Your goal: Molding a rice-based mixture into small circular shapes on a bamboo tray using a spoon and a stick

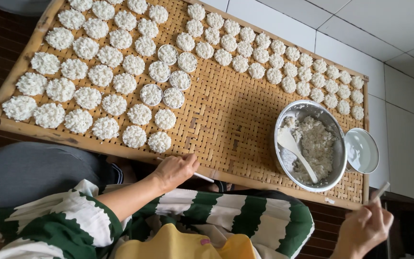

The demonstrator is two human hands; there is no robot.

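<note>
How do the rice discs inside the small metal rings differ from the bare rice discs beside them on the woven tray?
The ringed rice discs each sit inside a round metal rim; the bare rice discs have ragged open edges. The ringed ones are few and clustered near the middle of the woven tray; the bare ones are many and fill rows on both sides. Both are white, round and flat on the tray.

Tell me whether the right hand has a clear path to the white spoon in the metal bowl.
Probably yes. The right hand hovers just off the tray's near edge, though its fingers already pinch a thin stick. The white spoon lies uncovered in the metal bowl, its handle pointing toward that edge.
</note>
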